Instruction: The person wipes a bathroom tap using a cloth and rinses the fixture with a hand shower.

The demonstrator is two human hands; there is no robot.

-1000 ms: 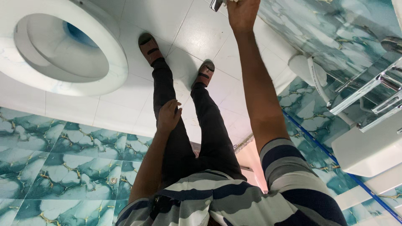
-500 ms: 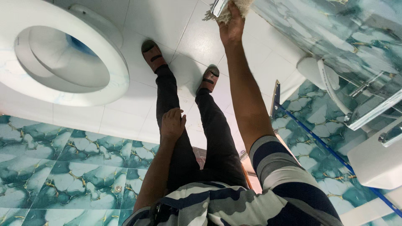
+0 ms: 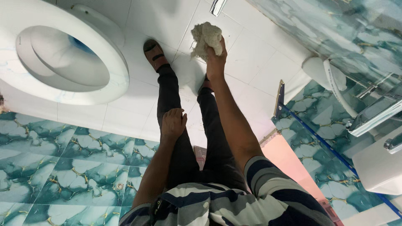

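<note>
bathroom, head cam, view flipped: person's right hand (image 3: pixel 215 58) grips a crumpled off-white rag (image 3: pixel 206 38), fingers closed round its lower end, arm stretched out in front. half a sec ago that hand and rag were pressed up at the chrome fitting (image 3: pixel 217 6) at the top edge of frame; now they sit clear of it, rag bunched in the air over white floor tiles (image 3: pixel 251 54), near the fitting but apart. reads as the wipe on the chrome breaking off, w/ the rag pulled back toward the body. left hand (image 3: pixel 173 123) rests on the dark trouser leg (image 3: pixel 169 90), fingers loosely curled, holding nothing, same spot as a sec ago. white toilet bowl (image 3: pixel 63 54) at left; teal marbled wall tiles (image 3: pixel 63 167) below it; brown sandal (image 3: pixel 154 51) planted on the floor beside the rag.
</note>
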